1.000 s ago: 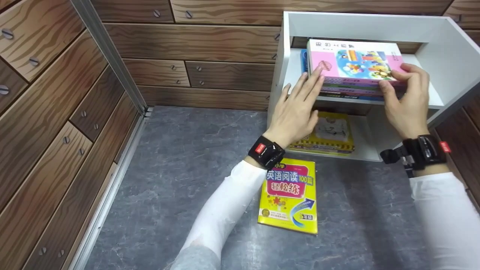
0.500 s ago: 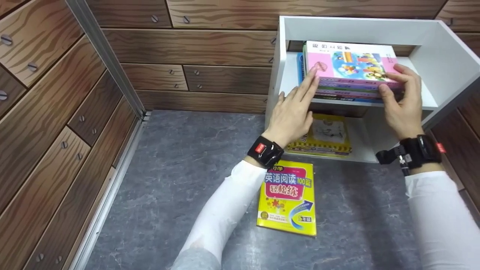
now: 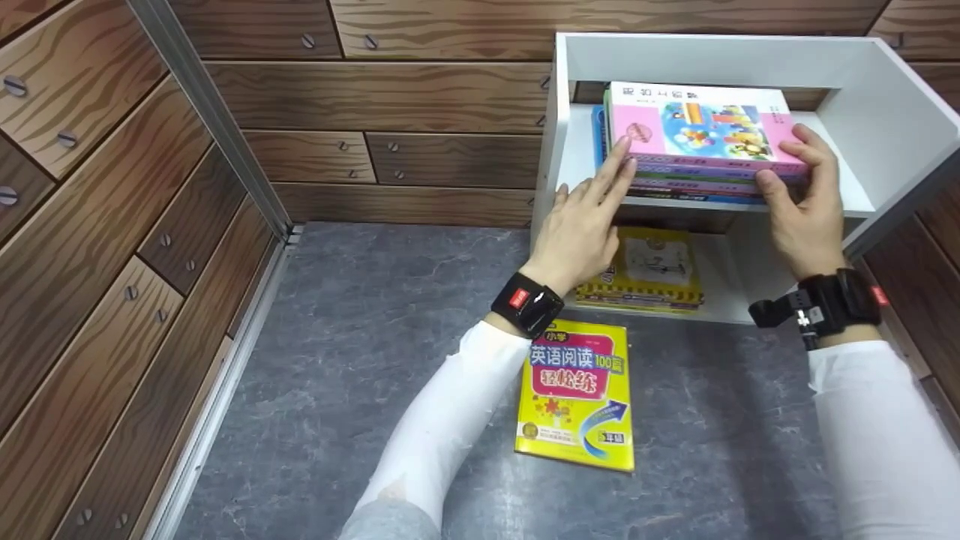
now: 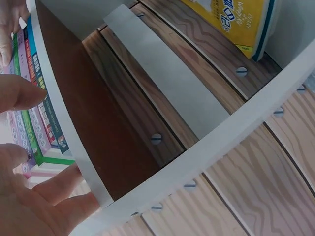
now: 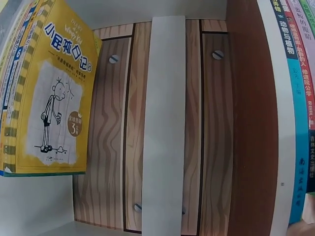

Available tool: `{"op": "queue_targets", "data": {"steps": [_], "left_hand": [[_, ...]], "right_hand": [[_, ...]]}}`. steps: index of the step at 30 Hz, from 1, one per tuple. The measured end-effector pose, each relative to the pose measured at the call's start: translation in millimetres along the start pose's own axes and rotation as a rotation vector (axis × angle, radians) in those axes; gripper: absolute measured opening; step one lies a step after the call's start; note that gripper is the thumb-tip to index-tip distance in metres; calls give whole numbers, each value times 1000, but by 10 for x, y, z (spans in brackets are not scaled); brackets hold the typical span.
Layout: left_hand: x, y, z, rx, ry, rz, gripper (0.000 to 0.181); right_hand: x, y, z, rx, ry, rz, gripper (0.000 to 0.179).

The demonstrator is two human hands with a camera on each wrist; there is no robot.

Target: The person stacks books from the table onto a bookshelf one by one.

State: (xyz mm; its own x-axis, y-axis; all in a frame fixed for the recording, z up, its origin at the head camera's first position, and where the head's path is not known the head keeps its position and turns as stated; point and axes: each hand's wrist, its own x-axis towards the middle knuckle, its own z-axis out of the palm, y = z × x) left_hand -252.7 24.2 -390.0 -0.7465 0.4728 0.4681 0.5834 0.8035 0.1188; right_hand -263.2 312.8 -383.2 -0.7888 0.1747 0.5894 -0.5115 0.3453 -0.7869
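A stack of books (image 3: pixel 697 127) lies on the upper shelf of a white bookcase (image 3: pixel 892 135), with a pink and white picture cover on top. My left hand (image 3: pixel 577 232) has its fingers extended, the tips at the stack's front left corner. At the front right corner, my right hand (image 3: pixel 810 202) holds the stack, thumb against the spines and fingers bent over the side. In the left wrist view, left-hand fingers (image 4: pixel 59 187) reach around the shelf edge beside the spines (image 4: pixel 39 93). The right wrist view shows spines (image 5: pixel 298 113) along the shelf, with only a bit of hand visible.
Yellow comic-cover books (image 3: pixel 660 262) lie stacked on the lower shelf. A yellow English reading workbook (image 3: pixel 574 397) lies flat on the grey floor (image 3: pixel 360 360) in front of the bookcase. Wood-patterned walls (image 3: pixel 420 90) stand behind and to the left.
The head view has shifted slightly. My left fingertips have slid from the top cover down to the stack's left front corner. My right hand keeps its place on the stack.
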Motion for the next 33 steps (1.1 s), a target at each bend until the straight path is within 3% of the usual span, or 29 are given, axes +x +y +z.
{"op": "queue_targets", "data": {"steps": [3, 10, 17, 25, 31, 33], "left_hand": [[-7, -17, -8, 19, 10, 11, 87], [-20, -19, -1, 8, 25, 21, 89], [-26, -34, -30, -26, -16, 24, 93], [-32, -65, -31, -57, -12, 41, 95], [-198, -94, 72, -54, -4, 36, 97], [-288, -102, 114, -54, 12, 31, 99]], "right_hand": [[4, 8, 7, 0, 13, -18, 38], [3, -11, -19, -11, -3, 36, 38], [4, -54, -24, 30, -11, 90, 39], [10, -63, -8, 20, -7, 88, 42], [-132, -44, -13, 298, 58, 139, 74], [-206, -29, -19, 309, 69, 117, 78]]}}
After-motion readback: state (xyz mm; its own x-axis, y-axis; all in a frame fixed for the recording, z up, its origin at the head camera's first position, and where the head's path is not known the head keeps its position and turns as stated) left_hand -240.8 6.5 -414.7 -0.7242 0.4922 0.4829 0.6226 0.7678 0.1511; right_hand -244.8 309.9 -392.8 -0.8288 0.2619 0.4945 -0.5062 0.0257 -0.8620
